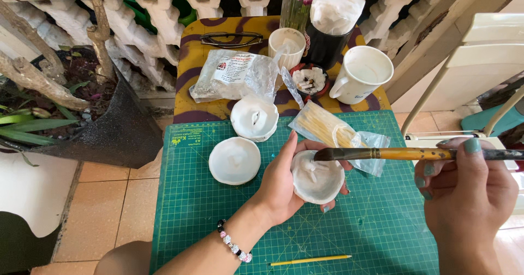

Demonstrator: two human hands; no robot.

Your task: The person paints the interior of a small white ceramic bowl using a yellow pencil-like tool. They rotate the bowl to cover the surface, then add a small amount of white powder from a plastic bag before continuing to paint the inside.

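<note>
- Left hand point(286, 179) cups a round white plaster mould point(316, 178) over the green gridded cutting mat point(218, 220).
- Right hand point(464, 187) pinches a long wooden-handled paintbrush point(404, 154), bristles above the mould.

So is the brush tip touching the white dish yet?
Cannot tell. In the head view the brush tip overlaps the dish rim, but contact or gap isn't plain.

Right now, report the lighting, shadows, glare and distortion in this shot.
Head view: soft, even daylight; faint shadows under the left hand and its white dish on the green cutting mat; mild glare on the plastic bags; wide-angle bending at the edges; the brush in the right hand stays sharp.
</note>
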